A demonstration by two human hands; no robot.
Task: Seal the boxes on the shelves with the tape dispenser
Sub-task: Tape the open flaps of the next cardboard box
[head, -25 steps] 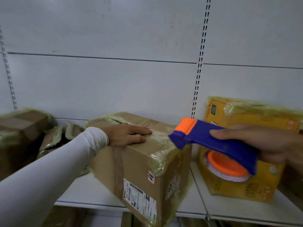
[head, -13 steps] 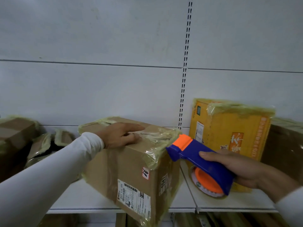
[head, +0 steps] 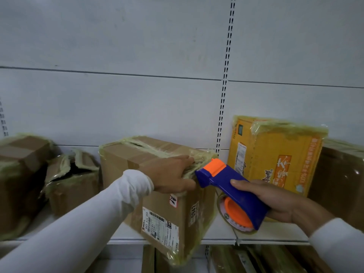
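The blue-and-orange plastic tape dispenser (head: 232,191), which half a second earlier had stood just off the box edge, had closed in until its orange nose met the crumpled tape on the top front corner of the brown cardboard box (head: 157,196). The right hand (head: 275,201) gripped the dispenser's handle, fingers wrapped round it. The left hand (head: 173,176), previously flat farther back on the lid, had slid toward 3 o'clock and lay open, pressing the tape beside the nose. The box sat angled on the white shelf (head: 222,231), a yellow printed carton (head: 275,154) at 3 o'clock.
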